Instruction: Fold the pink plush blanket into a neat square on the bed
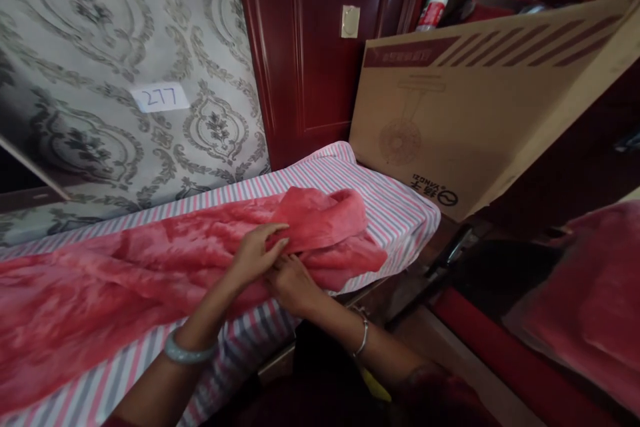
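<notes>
Evidently a folding or straightening step in hand, to judge by the doubled right-hand end of the red plush blanket [125,280]. Laid lengthwise over a pink, grey and white striped sheet [395,203], with loose ripples along most of the left-hand stretch and a turned-over flap [325,217] at the right, near the sheet's rounded corner. Left hand [256,257], with a pale green bangle [187,350] on the forearm: resting at the flap's left edge, thumb and forefinger apart, red pile visible between; any pinch of cloth impossible to tell. Right hand [293,283], with a silver-coloured bracelet [363,337] farther up the arm: close against the left hand, fingers curled in at the blanket's near side, fingertips hidden; grip therefore not to be told. In apparent need of attention: the ripples to the left and the uneven lower layer protruding past the flap. For the next move, presumably called for: a sure hold on the layers at the near edge and an even pull, without dragging the sheet along. Beyond the sheet's right end: a cardboard fan box [450,120] with upside-down lettering. On the patterned wallpaper [215,127]: a white card [160,97] marked 277.
</notes>
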Tool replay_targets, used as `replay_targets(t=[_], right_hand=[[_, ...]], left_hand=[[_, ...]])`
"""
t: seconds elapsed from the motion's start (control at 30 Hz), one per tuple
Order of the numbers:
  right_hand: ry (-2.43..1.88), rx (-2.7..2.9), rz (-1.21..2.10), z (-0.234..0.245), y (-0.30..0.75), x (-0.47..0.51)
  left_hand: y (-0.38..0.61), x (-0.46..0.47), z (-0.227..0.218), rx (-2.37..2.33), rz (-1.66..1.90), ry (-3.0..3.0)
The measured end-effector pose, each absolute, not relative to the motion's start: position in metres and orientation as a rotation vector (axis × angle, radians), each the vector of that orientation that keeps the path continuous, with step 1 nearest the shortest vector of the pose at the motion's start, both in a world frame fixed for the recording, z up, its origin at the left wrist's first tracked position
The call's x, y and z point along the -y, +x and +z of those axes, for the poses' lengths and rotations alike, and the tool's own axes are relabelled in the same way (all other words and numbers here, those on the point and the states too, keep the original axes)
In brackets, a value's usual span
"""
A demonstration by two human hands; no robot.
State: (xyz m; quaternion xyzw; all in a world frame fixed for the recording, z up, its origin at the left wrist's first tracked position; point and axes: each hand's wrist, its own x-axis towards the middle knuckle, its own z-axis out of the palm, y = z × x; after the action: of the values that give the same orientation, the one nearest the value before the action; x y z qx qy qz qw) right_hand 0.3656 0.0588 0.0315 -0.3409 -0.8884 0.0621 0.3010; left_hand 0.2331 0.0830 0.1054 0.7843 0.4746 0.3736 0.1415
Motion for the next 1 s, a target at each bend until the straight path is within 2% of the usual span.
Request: replay_targets(t=[0.17,0.47,0.7,0.83,1.0], right_hand=[[-0.993,2.388,0.144,0.025,0.374,-0.063],[-1.139,2.22,0.135,0.007,0.431,-0.06],[-1.453,2.188,0.171,0.013,0.463,-0.099],[-1.506,2.213,0.16,0.025,0.475,-0.12],[-1.565,2.25,0.113,0.043,0.474,-0.129]], left_hand=[[0.255,-0.083,0.089,-1.218,0.896,2.463],[0.256,-0.099,0.069,-1.477,0.608,2.648],[0.249,-0.099,0.056,-1.634,0.612,2.529],[0.234,-0.107,0.068,-1.677,0.596,2.368],[0.196,-0.109,0.109,-1.638,0.917,2.312]])
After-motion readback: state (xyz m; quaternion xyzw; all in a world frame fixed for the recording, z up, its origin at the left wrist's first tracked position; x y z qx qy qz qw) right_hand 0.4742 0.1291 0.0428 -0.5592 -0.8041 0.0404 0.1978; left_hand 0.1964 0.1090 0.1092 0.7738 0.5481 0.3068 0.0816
